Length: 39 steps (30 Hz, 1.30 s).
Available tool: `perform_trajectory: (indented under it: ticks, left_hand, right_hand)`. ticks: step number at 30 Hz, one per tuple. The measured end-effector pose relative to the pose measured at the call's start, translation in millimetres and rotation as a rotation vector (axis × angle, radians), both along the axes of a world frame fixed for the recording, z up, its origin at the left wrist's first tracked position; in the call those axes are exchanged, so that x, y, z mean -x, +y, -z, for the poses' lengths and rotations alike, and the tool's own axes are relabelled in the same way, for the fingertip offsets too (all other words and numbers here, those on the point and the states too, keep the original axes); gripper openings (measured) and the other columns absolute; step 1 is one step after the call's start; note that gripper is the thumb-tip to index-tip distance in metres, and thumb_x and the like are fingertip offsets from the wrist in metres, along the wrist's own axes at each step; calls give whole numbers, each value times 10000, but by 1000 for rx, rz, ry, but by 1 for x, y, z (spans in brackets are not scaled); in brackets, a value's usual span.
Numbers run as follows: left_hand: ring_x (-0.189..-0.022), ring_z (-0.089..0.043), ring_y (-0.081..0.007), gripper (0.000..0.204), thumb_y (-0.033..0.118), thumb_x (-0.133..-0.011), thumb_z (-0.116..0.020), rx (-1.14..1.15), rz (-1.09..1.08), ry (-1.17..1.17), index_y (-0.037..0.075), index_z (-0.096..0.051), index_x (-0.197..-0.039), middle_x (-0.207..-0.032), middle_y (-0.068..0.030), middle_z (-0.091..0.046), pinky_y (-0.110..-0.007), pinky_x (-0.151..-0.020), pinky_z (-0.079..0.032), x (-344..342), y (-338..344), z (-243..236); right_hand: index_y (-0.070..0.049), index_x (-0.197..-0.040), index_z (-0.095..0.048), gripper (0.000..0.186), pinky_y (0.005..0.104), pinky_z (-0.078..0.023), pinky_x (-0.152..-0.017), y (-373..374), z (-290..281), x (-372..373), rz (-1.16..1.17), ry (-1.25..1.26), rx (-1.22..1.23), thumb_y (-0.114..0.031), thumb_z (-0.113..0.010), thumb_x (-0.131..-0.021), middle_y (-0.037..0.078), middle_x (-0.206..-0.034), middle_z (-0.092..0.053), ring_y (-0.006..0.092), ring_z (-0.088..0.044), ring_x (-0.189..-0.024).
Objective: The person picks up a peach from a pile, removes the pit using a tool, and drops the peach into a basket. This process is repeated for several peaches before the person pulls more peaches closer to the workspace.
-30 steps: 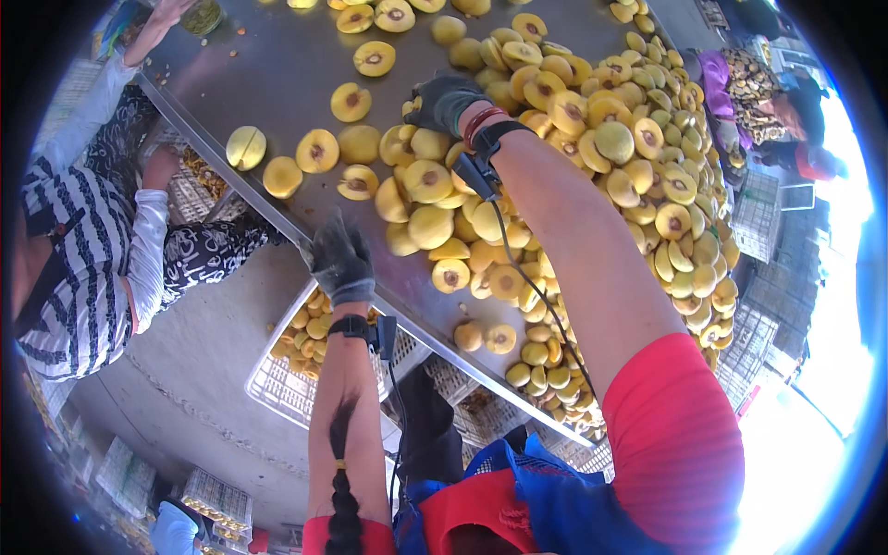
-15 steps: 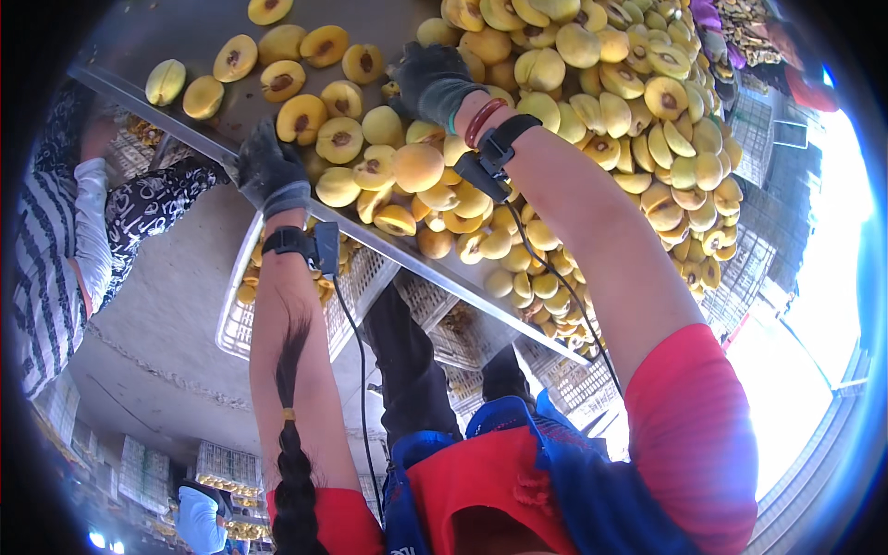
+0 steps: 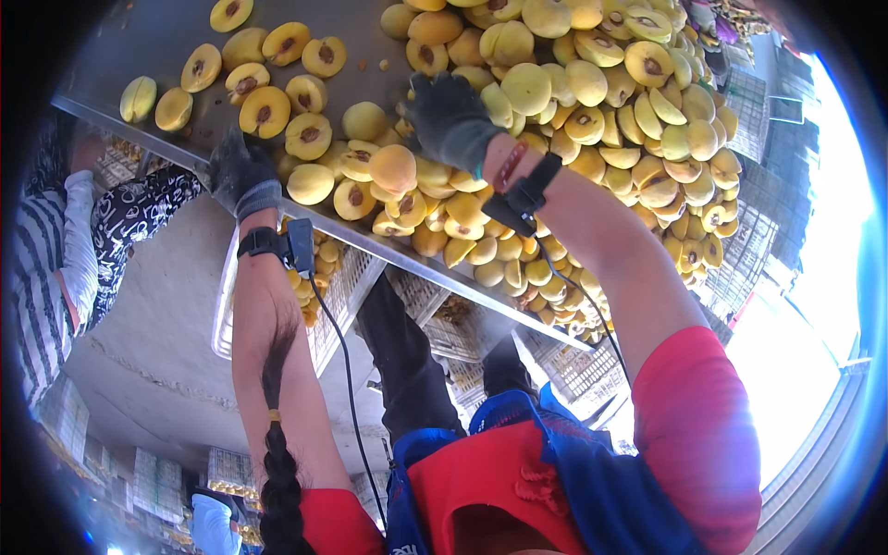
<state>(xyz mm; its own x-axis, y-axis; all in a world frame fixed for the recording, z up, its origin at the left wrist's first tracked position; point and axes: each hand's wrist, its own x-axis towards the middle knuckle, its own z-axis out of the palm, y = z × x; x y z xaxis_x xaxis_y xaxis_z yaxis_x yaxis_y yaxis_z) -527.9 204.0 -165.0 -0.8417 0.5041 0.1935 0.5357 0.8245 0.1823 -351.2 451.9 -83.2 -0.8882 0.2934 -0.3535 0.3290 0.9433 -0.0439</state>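
Observation:
Halved yellow stone fruits (image 3: 393,168), like peaches or apricots, lie over a metal table (image 3: 361,92), some cut side up with brown pits showing. My left hand (image 3: 242,174), in a dark glove, is at the table's near edge, beside several loose halves (image 3: 265,112). Its fingers are dark and partly hidden, so whether they grip anything is unclear. My right hand (image 3: 451,118), gloved too, reaches over the left side of the large fruit pile (image 3: 592,88). Its fingers look spread, palm down, and no fruit is visible in them.
The table's metal rim (image 3: 379,245) slants below both hands. Under it stand white plastic crates (image 3: 347,291), some holding fruit. Cables run from black devices on both wrists (image 3: 298,245). At the left, a person in a striped top (image 3: 42,264) stands close to the table.
My right hand has come nearer to me and to the right, baring fruit and a patch of metal beyond it. My left hand stays by the rim. The whole view has shifted slightly.

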Motion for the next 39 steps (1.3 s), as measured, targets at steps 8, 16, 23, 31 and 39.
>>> perform_trajectory:
  ticks: [8, 16, 23, 31, 39]
  left_hand:
    - [-1074, -563, -291, 346, 245, -845, -547, -59, 49, 70, 106, -585, -1160, -1123, -114, -627, -441, -966, -390, -11, -8, 11]
    - [-1059, -563, -310, 292, 214, -863, -539, -59, -21, 34, 71, -593, -1112, -1111, -143, -618, -465, -982, -382, -10, -5, 1]
    - [-1124, -528, -305, 428, 233, -891, -519, -214, -26, 12, 108, -496, -1300, -1216, -118, -569, -496, -1006, -337, 7, 38, -60]
    - [-1363, -281, -345, 579, 345, -901, -545, -478, 672, -105, 147, -357, -1411, -1462, -169, -331, -438, -1111, -254, 137, 309, -107]
    - [-1401, -222, -322, 697, 603, -899, -403, 157, 586, -189, 195, -297, -1454, -1509, -146, -260, -409, -1139, -202, 160, 450, -47]
  right_hand:
    - [-107, -948, -647, 284, 458, -392, -939, -7, -61, -65, -152, 74, 16, -244, -631, -701, 190, -1246, -493, 355, -478, -1100]
    - [-81, -919, -634, 268, 464, -425, -889, 9, -105, -78, -220, -52, -15, -273, -632, -732, 170, -1110, -545, 351, -530, -1036]
    - [-105, -1030, -577, 353, 408, -485, -824, 135, -164, 65, -115, 581, -72, -341, -639, -775, 114, -1084, -552, 331, -560, -985]
    - [-180, -1356, -439, 549, 402, -325, -1085, 269, -68, 198, 89, 265, -75, -443, -534, -883, 140, -1407, -415, 330, -377, -1313]
    - [-199, -1398, -400, 800, 427, -346, -1065, 306, -18, 198, 206, -94, 91, -554, -661, -730, 208, -1437, -366, 385, -425, -1270]
